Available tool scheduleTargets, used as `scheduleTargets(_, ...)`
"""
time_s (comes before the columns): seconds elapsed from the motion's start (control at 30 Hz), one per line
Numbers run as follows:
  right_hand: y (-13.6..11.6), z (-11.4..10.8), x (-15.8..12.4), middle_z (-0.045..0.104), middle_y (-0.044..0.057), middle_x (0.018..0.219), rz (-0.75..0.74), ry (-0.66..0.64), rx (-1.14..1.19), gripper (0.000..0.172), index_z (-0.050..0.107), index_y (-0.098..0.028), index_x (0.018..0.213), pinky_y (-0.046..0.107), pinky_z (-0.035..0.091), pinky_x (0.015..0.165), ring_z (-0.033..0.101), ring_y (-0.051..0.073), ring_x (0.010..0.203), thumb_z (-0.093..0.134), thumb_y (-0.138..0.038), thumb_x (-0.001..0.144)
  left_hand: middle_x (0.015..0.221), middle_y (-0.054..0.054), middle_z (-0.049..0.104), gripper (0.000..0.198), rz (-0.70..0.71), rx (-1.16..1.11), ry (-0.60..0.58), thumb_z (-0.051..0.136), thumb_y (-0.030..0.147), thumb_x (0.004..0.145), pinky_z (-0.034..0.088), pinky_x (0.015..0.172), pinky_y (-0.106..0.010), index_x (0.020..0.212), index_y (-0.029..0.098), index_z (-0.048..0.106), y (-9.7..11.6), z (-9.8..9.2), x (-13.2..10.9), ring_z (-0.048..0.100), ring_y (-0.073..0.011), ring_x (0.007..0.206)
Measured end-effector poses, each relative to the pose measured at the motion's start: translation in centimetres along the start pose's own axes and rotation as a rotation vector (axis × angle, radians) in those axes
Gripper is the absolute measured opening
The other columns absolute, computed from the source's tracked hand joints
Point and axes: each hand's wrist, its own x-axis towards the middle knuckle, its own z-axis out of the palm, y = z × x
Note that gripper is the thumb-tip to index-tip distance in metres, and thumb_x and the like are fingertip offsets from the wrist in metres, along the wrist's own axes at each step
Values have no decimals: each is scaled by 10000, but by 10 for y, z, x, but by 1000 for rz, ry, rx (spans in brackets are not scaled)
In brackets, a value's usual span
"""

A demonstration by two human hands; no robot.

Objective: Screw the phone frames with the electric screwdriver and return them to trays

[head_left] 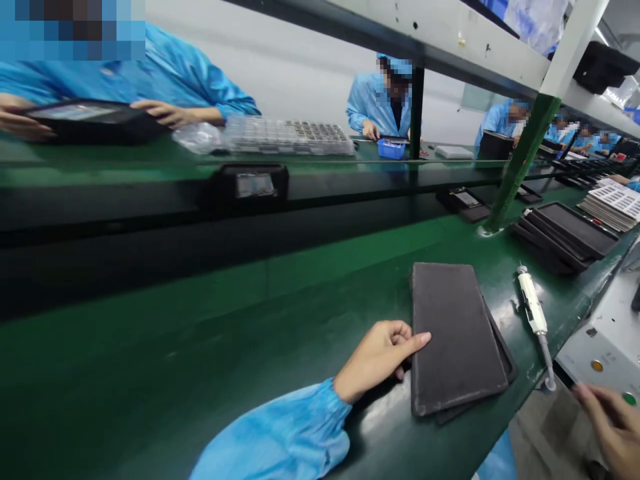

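Observation:
My left hand [380, 357], in a blue sleeve, rests on the green bench with its index finger touching the left edge of a dark flat pad [457, 333]; the other fingers are curled under. The pad lies on top of a second dark tray whose edge shows at its right and bottom. My right hand [613, 427] is at the lower right corner, blurred, fingers spread loosely below a grey control box [607, 333] with an orange and a green button. It holds nothing that I can see.
A white electric screwdriver [533, 310] lies right of the pad. Stacked black trays [570, 233] and white perforated sheets [615, 203] sit further right. A green post [517, 163] rises from the bench. Across the conveyor, people in blue coats handle trays.

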Motion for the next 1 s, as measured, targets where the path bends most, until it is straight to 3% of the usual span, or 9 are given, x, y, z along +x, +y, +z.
scheduleTargets(0.1,-72,48,4,685,83,1106,-128,-92,321,339,737,-254,957,489,552,909,648,339,1017,632,-534,798,461,31,509,599,2,-229,24,711,726,552,282,390,-197,646,187,468,1,10,-3,432,-84,370)
scheduleTargets(0.2,-100,83,11,575,95,1305,-102,-240,395,540,618,-194,1265,483,483,1018,542,330,1206,633,-518,833,432,21,511,632,4,-300,47,707,758,527,283,356,-190,647,184,471,-6,21,-4,430,-85,341)
scheduleTargets(0.3,-102,100,17,572,99,1309,-75,-279,429,549,579,-172,1309,490,444,1056,527,319,1226,591,-506,874,445,4,537,639,-6,-252,-21,706,764,516,282,329,-192,644,191,454,-16,29,-2,484,-117,341)
scheduleTargets(0.47,-100,100,29,562,86,1324,-67,-224,498,502,604,-202,1277,471,446,1061,522,304,1235,604,-490,866,458,-16,555,624,9,-186,-102,700,756,519,334,347,-204,621,198,441,-23,32,1,541,-151,375)
scheduleTargets(0.67,-92,104,38,573,116,1305,14,-289,442,592,590,-153,1288,507,399,1090,507,322,1245,592,-548,848,421,-7,505,580,34,143,49,526,733,710,325,378,-202,540,183,459,-11,21,-2,587,-176,413)
scheduleTargets(0.83,-87,111,28,562,108,1322,55,-332,500,588,586,-163,1300,484,447,1052,510,316,1241,532,-571,881,614,-16,564,649,-59,-42,-41,609,774,586,431,405,-242,747,147,563,-14,13,-2,638,-201,534)
scheduleTargets(1.0,-90,113,20,579,98,1301,93,-252,629,521,636,-206,1237,505,448,1046,529,321,1223,595,-553,851,758,-16,596,670,-51,-269,4,770,675,534,454,469,-228,883,161,519,-19,18,-3,603,-143,608)
